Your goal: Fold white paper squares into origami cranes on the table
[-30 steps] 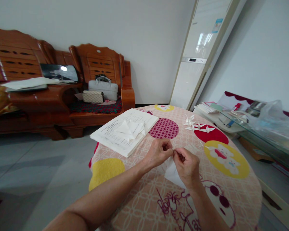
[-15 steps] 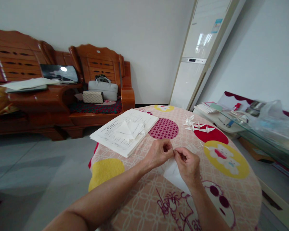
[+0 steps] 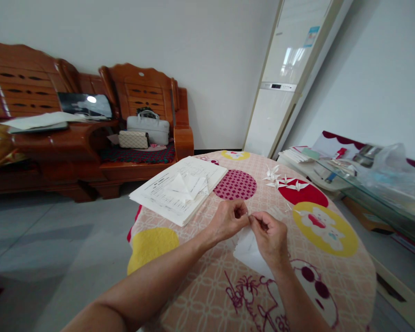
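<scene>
I see white paper (image 3: pixel 249 253) just below my right hand (image 3: pixel 270 235); that and my left hand (image 3: pixel 229 219) are pinched closed, contents hidden.

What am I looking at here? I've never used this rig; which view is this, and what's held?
There's no machine: a head-worn camera looks forward and down at the wearer's own bare hands. The left hand and right hand nearly meet at the fingertips, over a pink patterned fabric tablecloth. A white paper sheet shows beneath them; the fingers hide exactly what they pinch. Left of them, folded white paper lies on a stack of printed white sheets; farther off sit small white folded-paper birds.
</scene>
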`<state>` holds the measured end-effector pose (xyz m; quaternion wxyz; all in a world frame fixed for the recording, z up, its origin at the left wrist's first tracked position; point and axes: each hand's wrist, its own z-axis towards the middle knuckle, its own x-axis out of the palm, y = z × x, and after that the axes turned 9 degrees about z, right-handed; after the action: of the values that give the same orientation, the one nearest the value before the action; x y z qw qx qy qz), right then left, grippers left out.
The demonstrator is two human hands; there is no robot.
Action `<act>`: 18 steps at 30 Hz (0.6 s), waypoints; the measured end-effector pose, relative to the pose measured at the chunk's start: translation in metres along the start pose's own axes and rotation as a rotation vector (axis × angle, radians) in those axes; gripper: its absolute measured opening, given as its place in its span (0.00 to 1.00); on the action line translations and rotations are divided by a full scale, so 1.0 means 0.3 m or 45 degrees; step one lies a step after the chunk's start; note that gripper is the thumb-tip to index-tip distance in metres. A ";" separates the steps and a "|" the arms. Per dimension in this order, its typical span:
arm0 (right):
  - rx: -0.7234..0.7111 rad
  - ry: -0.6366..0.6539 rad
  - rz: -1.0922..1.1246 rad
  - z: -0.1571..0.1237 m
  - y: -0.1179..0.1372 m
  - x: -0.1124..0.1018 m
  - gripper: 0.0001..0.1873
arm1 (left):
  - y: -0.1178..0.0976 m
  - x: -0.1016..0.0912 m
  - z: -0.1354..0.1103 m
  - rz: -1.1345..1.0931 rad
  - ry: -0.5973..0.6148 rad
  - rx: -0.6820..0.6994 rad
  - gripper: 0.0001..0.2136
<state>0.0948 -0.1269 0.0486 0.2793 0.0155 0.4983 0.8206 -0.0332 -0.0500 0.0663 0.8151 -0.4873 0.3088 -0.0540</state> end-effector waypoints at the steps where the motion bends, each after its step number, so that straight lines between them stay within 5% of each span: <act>1: 0.023 -0.017 0.029 0.000 0.000 0.001 0.09 | 0.005 0.002 0.002 0.001 -0.011 -0.016 0.04; 8: 0.357 -0.161 0.440 0.010 -0.013 -0.010 0.11 | 0.056 0.006 0.024 -0.329 0.089 -0.326 0.03; 12: 0.558 -0.159 0.642 0.018 -0.027 -0.015 0.11 | 0.074 0.012 0.033 -0.599 0.203 -0.321 0.08; 18: 0.694 -0.193 0.823 0.028 -0.043 -0.010 0.14 | 0.097 0.025 0.041 -0.698 0.155 -0.387 0.11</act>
<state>0.1055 -0.1171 0.0429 0.0293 0.3045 0.6446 0.7007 -0.0264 -0.0284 0.0429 0.6680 -0.6645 0.2187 -0.2539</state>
